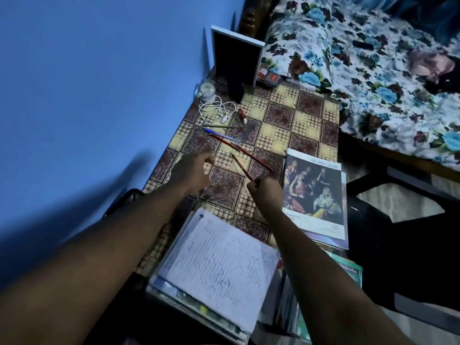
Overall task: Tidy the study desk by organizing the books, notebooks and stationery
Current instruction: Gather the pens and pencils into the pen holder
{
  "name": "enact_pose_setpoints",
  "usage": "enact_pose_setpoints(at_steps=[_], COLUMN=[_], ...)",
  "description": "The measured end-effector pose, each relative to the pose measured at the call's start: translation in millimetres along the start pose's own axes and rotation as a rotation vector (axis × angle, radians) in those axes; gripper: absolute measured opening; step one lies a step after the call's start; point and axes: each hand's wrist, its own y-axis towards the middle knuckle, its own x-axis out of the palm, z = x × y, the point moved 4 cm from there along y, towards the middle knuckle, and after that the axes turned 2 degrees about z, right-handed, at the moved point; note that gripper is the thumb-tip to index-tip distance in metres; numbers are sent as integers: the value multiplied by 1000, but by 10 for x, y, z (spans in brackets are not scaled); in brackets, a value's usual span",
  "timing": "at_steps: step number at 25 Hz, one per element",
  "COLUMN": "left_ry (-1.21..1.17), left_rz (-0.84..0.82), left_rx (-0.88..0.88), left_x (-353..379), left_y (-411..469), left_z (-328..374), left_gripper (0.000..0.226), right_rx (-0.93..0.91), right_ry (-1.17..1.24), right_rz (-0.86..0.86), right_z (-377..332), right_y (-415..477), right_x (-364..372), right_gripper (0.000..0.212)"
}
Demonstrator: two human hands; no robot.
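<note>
My right hand point(267, 191) is closed around the lower end of a red pencil point(241, 166) that points up and away over the checked desk point(278, 113). My left hand point(193, 174) hovers just left of it, fingers curled, holding nothing I can see. A longer red pencil point(245, 152), a blue pen point(220, 134) and a green pencil point(217, 126) lie on the desk beyond my hands. A written notebook page point(219, 267) tops a stack at the near edge. An art education book point(315, 192) lies on another stack at the right.
A white-framed dark board point(235, 56) stands at the desk's far end, with a white cable point(216, 109), a small clear jar point(206, 90), a red-and-white small item point(242, 115) and an orange box point(270, 77) near it. A floral bed point(373, 70) borders the right; blue wall on the left.
</note>
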Motion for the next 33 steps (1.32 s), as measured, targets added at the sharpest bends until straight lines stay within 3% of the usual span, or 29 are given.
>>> enact_pose_setpoints(at_steps=[3, 5, 9, 11, 13, 16, 19, 26, 33], left_ry=[-196, -327, -258, -168, -36, 208, 348, 92, 13], left_rz=[168, 302, 452, 430, 280, 72, 42, -30, -167], left_rx=[-84, -138, -312, -394, -397, -320, -215, -224, -198], left_x=[-279, -472, -692, -686, -595, -462, -381, -311, -371], left_y=[-371, -688, -1373, -1630, -1796, -1934, -1896, -1787, -1792], left_z=[-276, -443, -725, -833, -906, -959, -990, -1151, -1219], left_gripper=[28, 25, 21, 20, 19, 20, 32, 37, 30], right_rx=[-22, -8, -65, -133, -180, -259, -326, -423, -553], right_ry=[446, 748, 1083, 1083, 1049, 981, 891, 817, 647], right_rz=[114, 66, -66, -127, -181, -243, -257, -194, -149], right_z=[-178, -301, -574, -734, -873, -1063, -1207, -1508, -1821], right_y=[-215, -355, -719, -878, -1012, -1197, -1292, -1265, -1207], right_x=[-291, -433, -602, -619, -606, -564, -475, -377, -147], right_gripper=[17, 16, 11, 12, 16, 14, 11, 13, 16])
